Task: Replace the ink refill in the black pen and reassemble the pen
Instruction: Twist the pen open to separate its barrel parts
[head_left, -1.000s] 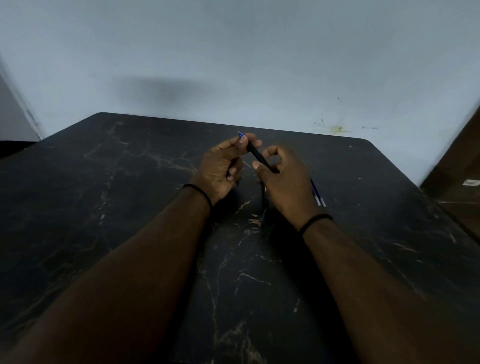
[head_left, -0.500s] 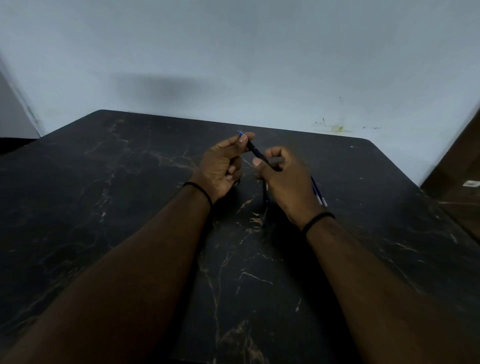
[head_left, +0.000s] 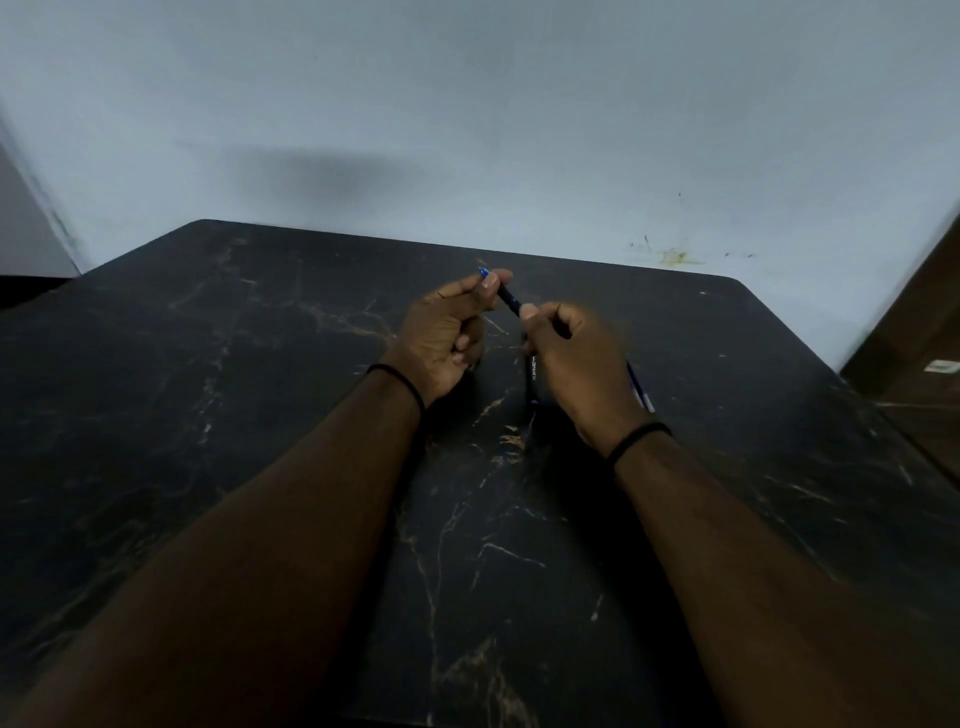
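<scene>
Black pen (head_left: 508, 300) is sitting slanted above the far middle of the dark marble table (head_left: 260, 364), its blue end pointing far-left. Left hand (head_left: 447, 332) is pinching that upper end; right hand (head_left: 576, 358) is gripping the lower part with curled fingers. Another pen (head_left: 532, 379) is lying on the table between the hands, and blue pens (head_left: 640, 392) are lying just right of the right hand.

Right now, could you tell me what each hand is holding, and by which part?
Both hold the black pen: the left hand pinches its upper end near the blue tip, the right hand grips its lower part.
</scene>
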